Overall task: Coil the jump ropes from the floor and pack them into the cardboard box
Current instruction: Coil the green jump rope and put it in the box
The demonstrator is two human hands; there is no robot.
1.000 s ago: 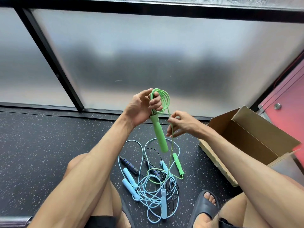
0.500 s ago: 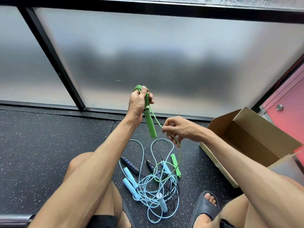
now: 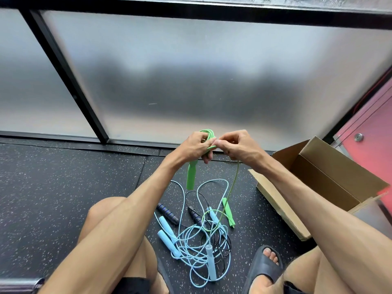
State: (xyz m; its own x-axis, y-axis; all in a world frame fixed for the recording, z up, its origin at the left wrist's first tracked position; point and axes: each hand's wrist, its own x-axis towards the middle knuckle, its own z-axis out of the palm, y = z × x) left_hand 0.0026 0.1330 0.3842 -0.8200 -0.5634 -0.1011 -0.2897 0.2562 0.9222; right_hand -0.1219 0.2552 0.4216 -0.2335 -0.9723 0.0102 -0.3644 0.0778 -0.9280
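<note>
Person seated low on the floor [image 3: 63, 187], knees either side of the rope pile. Both hands are raised in front of a frosted glass panel [image 3: 191, 71].

Green jump rope [image 3: 206, 132]: part is coiled into a small bundle of loops that shows above the knuckles, between the two hands.

Left hand [image 3: 194, 148]: fingers curled round the coil and the top of one green handle [image 3: 191, 176]. This handle hangs below the fist with its long axis near vertical and its free end pointing down at the floor.

Right hand [image 3: 235, 145]: thumb and fingertips pinch the green cord right against the coil, touching the left hand's fingers. The loose cord [image 3: 234, 181] drops from under this hand, nearly straight down, into the pile.

Second green handle [image 3: 228, 212]: lies flat on the floor at the pile's right edge, long axis running away from the person and slightly leftward.

Pile between the feet: light blue ropes [image 3: 191, 236] in loose tangled loops, their pale handles lying at mixed angles. A black rope with dark blue handles [image 3: 167, 213] is threaded through them.

Cardboard box [image 3: 331, 172]: on the floor to the person's right, near the pile but apart from it, flaps open, long axis running diagonally away.

Dark sandal [image 3: 263, 270] on the right foot, just beside the pile.
</note>
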